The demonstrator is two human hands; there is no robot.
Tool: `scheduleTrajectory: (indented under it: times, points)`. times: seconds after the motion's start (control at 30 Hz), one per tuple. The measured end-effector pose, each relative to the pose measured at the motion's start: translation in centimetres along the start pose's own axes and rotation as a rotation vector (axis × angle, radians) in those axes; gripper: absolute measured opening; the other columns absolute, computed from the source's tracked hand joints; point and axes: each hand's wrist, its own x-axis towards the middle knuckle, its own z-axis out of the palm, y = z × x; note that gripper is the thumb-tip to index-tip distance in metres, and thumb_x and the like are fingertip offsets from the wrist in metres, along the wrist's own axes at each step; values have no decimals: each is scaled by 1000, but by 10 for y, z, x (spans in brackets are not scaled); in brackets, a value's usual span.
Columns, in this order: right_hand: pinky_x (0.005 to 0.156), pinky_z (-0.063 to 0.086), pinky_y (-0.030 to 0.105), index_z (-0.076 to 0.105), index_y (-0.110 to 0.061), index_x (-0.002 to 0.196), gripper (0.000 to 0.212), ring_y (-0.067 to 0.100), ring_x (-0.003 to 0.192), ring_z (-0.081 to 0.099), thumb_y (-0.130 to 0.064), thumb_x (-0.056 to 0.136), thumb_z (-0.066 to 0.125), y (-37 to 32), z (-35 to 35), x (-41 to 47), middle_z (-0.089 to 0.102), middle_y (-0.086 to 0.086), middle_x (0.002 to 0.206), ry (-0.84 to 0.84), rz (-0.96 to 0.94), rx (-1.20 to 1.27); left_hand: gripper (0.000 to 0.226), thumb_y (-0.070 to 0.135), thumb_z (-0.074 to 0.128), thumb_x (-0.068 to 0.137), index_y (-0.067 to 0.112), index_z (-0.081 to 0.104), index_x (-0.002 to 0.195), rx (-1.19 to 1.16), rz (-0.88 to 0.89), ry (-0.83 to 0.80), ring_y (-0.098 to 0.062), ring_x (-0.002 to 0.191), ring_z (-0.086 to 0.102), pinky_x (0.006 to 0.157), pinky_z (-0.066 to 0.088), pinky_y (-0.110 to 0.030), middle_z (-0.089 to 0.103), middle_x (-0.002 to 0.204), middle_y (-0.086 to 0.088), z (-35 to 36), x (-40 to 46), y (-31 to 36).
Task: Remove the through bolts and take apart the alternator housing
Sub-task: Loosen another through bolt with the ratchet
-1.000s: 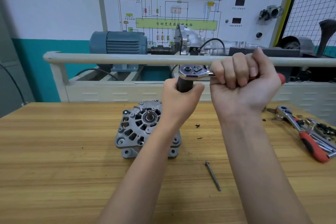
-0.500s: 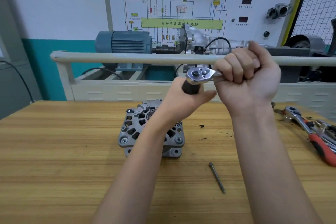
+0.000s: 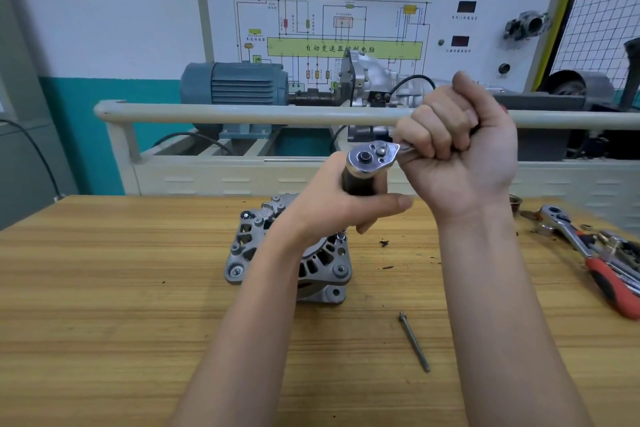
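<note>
A grey cast alternator (image 3: pixel 249 253) stands on the wooden bench (image 3: pixel 104 305), partly hidden behind my left forearm. My left hand (image 3: pixel 336 208) is shut around a black socket extension (image 3: pixel 360 184) that runs down toward the alternator's right rim. The chrome ratchet head (image 3: pixel 372 158) sits on top of that extension. My right hand (image 3: pixel 460 156) is shut on the ratchet's handle, fist raised above the bench. One long through bolt (image 3: pixel 414 341) lies loose on the wood, to the right of and nearer than the alternator.
A red-handled ratchet (image 3: pixel 588 256) and several small tools lie at the bench's right edge. A pale rail (image 3: pixel 242 113) runs across behind the bench, with a blue motor (image 3: pixel 235 83) and a wiring-diagram board (image 3: pixel 343 28) behind it.
The ratchet handle has swung from pointing right to angling up and back. The view has dipped and shifted, so the alternator and the bolt appear lower and more to the right.
</note>
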Motion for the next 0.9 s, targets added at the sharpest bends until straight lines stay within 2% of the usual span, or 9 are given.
scheduleTrajectory:
  times: [0.07, 0.17, 0.33, 0.43, 0.5, 0.63, 0.7, 0.8, 0.9]
  points:
    - [40, 17, 21, 33, -14, 43, 45, 8, 38, 9, -15, 87, 41, 1, 2, 0, 17, -5, 39, 28, -30, 18, 38, 14, 68, 74, 9, 41, 47, -45, 3, 50, -16, 39, 31, 44, 27, -22, 36, 41, -1, 4, 2, 0]
    - [36, 18, 20, 32, -16, 43, 46, 9, 35, 11, -15, 88, 41, 6, 7, -5, 22, -5, 35, 123, -209, -31, 42, 12, 67, 72, 22, 39, 43, -107, -15, 151, -9, 37, 27, 43, 26, -18, 32, 41, 7, 7, 5, -2]
    - [38, 23, 23, 29, -18, 47, 51, 10, 35, 15, -15, 98, 35, 30, 15, -19, 20, -4, 37, 192, -503, -157, 41, -1, 60, 68, 20, 35, 42, -121, -44, 430, -12, 41, 26, 41, 25, -18, 32, 39, 8, 14, 12, -4]
    - [41, 23, 24, 29, -18, 47, 51, 11, 37, 15, -15, 98, 33, 37, 16, -19, 20, -4, 38, 178, -560, -185, 46, -11, 57, 73, 16, 34, 43, -140, -57, 573, -16, 45, 24, 42, 22, -21, 30, 40, 4, 20, 15, -4]
    - [40, 23, 24, 30, -18, 45, 53, 10, 36, 15, -15, 98, 33, 30, 13, -15, 21, -4, 37, 148, -494, -187, 42, -8, 61, 72, 13, 37, 44, -108, -70, 519, -16, 44, 25, 43, 23, -20, 32, 42, 1, 17, 14, -3]
    - [40, 21, 21, 34, -16, 45, 47, 10, 38, 12, -17, 92, 38, 10, 3, -5, 21, -4, 38, 34, -157, -82, 34, 11, 68, 70, 20, 49, 44, 19, -5, 133, -18, 42, 39, 48, 35, -25, 45, 43, -2, -3, 2, 2]
    - [43, 19, 22, 30, -20, 51, 41, 10, 40, 13, -18, 91, 39, 5, -3, -3, 19, -4, 42, -46, -13, 30, 33, 10, 69, 74, 14, 49, 47, 20, 31, 34, -22, 42, 41, 48, 35, -28, 46, 42, -3, -2, -1, 5]
    - [43, 19, 23, 29, -21, 53, 40, 10, 39, 14, -19, 92, 38, 3, -6, -2, 19, -5, 43, -56, 15, 79, 36, 10, 68, 73, 12, 41, 49, -72, 19, 58, -17, 39, 31, 45, 28, -21, 35, 42, 3, 6, 0, 5]
    - [38, 20, 21, 33, -16, 44, 47, 9, 36, 12, -17, 90, 40, 3, -1, -4, 22, -5, 37, 44, -125, 23, 37, 6, 63, 71, 17, 36, 48, -129, 23, 158, -9, 39, 25, 44, 24, -18, 31, 43, 9, 10, 3, 5]
